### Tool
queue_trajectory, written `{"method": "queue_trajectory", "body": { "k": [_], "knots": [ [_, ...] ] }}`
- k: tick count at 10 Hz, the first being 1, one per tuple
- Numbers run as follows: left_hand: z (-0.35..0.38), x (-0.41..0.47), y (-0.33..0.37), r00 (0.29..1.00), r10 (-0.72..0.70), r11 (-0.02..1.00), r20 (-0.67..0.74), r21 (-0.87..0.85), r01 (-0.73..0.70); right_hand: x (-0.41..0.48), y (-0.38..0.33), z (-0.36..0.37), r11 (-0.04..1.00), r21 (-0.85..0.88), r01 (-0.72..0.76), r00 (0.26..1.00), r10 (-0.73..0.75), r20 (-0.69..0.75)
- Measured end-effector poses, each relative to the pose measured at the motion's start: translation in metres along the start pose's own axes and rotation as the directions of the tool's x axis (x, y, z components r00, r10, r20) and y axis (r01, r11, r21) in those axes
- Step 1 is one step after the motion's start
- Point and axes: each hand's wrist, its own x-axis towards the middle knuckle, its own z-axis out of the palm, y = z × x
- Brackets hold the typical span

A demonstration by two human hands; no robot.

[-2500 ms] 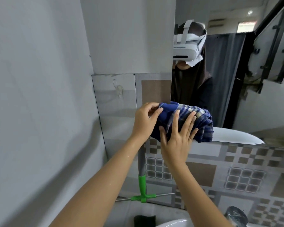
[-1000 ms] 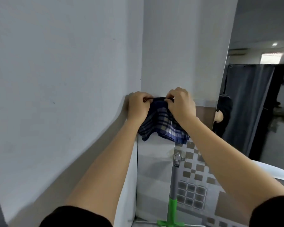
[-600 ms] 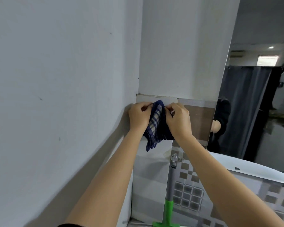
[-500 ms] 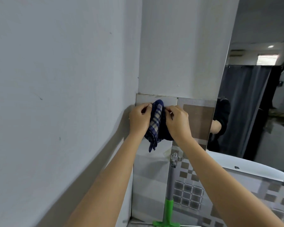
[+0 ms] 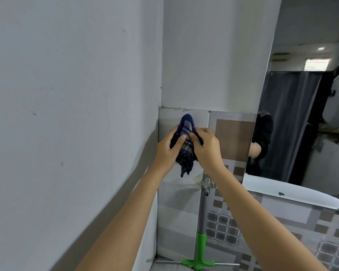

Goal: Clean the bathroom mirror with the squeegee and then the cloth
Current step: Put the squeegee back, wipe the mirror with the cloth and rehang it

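A dark blue checked cloth (image 5: 186, 147) is bunched into a narrow bundle against the tiled wall, left of the mirror. My left hand (image 5: 167, 149) grips its left side and my right hand (image 5: 205, 148) grips its right side, thumbs meeting on the front. The cloth's top peak pokes above my fingers and a loose corner hangs below. The squeegee (image 5: 202, 222) stands upright under my hands, grey handle up, green neck and blade bar at the bottom. The mirror (image 5: 305, 106) fills the right of the view.
A plain white wall (image 5: 67, 114) runs close along the left and meets the tiled wall (image 5: 176, 212) in a corner. A small clear hook (image 5: 205, 182) sits on the tiles at the squeegee's top. The mirror reflects a dark curtain and a sleeve.
The cloth left the mirror and moved left to the tiled wall. My hands have drawn together, squeezing the spread cloth into a narrow bundle.
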Motion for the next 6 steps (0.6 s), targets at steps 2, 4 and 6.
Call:
{"method": "queue_trajectory", "body": {
  "k": [2,4,6],
  "knots": [
    [0.005,-0.005,0.002,0.993,0.119,0.959,0.011,0.256,-0.118,-0.011,-0.004,0.005,1.000,0.016,0.004,1.000,-0.004,-0.024],
    [-0.002,-0.020,0.008,0.995,0.035,0.883,0.089,0.463,-0.073,-0.019,-0.015,-0.016,0.987,-0.160,-0.026,0.986,0.052,0.158],
    [-0.006,-0.049,0.046,0.995,0.002,0.660,0.095,0.748,-0.073,-0.050,-0.029,-0.055,0.951,-0.308,-0.041,0.967,0.115,0.227]
  ]
}}
